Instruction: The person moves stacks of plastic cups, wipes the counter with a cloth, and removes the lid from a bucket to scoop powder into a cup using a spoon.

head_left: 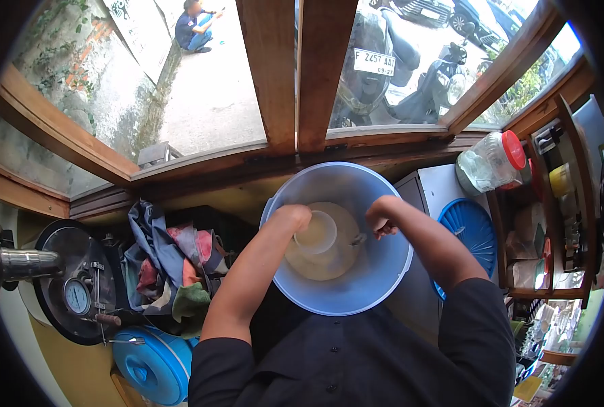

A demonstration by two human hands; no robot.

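A large blue plastic bucket stands in front of me with pale, cloudy liquid at its bottom. Inside it, my left hand grips a white round cup by its rim. The cup is at the liquid's surface and has pale liquid in it. My right hand is over the bucket's right side, its fingers curled in and closed. Whatever those fingers may hold is hidden. Below it, a small greyish fitting shows near the liquid's right edge.
Cloths hang to the left, beside a black-lidded vessel with a pressure gauge. A blue lidded container sits below them. On the right are a blue-covered basin and a red-lidded jar. Wooden windows face me; outside, a person squats.
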